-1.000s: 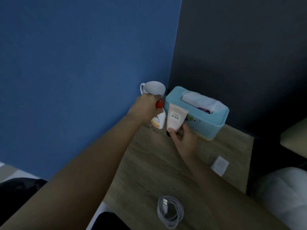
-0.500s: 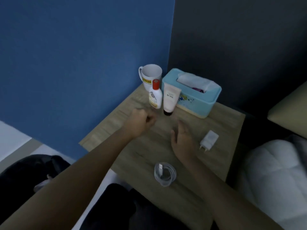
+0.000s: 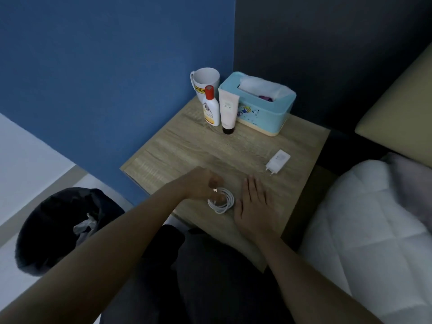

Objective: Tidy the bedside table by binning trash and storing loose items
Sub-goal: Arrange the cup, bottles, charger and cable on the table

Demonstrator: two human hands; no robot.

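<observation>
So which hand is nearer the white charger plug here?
The right hand. It lies flat on the table just right of the coiled cable, with the charger plug ahead and slightly right of its fingertips. The left hand is over the cable's left side, farther from the plug.

– What is the table (image 3: 187, 148) made of?
– Pale wood with rough-looking lines, not shiny.
– And the cable (image 3: 222, 202)?
– Smooth white plastic, like the charger (image 3: 278, 161).
– The mug (image 3: 205, 83)?
– Shiny and white. The blanket (image 3: 364, 213) is soft, puffy cloth.
</observation>
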